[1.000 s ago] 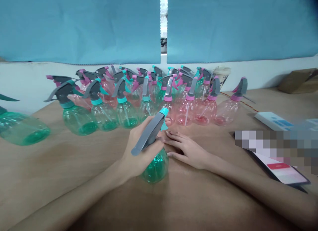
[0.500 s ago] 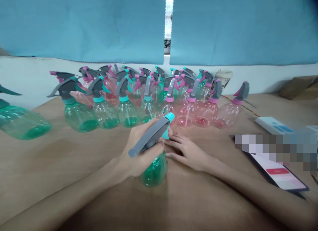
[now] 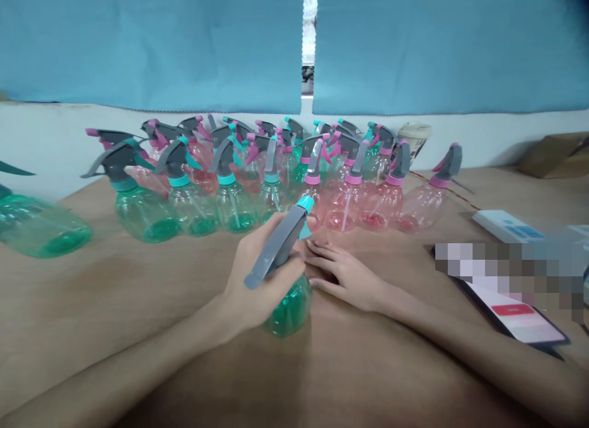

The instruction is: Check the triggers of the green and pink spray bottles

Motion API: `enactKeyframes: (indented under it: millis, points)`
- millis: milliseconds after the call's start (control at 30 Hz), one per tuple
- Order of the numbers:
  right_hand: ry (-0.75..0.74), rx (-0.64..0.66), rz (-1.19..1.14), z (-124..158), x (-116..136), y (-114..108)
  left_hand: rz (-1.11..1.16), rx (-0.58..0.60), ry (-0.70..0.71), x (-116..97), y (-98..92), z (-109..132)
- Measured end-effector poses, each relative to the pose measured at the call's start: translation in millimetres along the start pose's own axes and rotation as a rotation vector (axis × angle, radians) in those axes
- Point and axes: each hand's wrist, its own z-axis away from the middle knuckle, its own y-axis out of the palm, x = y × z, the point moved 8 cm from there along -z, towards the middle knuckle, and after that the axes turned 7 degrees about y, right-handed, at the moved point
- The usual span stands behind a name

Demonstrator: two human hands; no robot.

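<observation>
A green spray bottle with a grey trigger head and teal nozzle stands on the brown table in front of me. My left hand is wrapped round its neck and upper body, just under the trigger head. My right hand lies beside the bottle on its right, fingers stretched towards the neck and fingertips touching or nearly touching my left hand. It holds nothing.
Several green and pink spray bottles stand in rows at the back of the table. One green bottle lies at the left edge. A paper cup stands behind them. A phone and a white device lie at the right.
Hands and bottle keep nearly the same pose. The trigger head tilted slightly and the view shifted a little.
</observation>
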Motion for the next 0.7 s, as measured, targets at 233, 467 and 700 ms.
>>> enactKeyframes:
  millis: [233,467,700]
  points:
    - [-0.003,0.004,0.018,0.0,-1.0,1.2,0.052,-0.017,-0.008,-2.0,1.3,-1.4]
    - [0.011,0.022,0.034,0.0,-1.6,2.4,0.128,0.005,-0.004,0.3,3.6,-2.0]
    - [0.01,0.023,0.036,-0.2,-2.0,2.8,0.124,0.011,-0.006,4.4,5.0,-1.1]
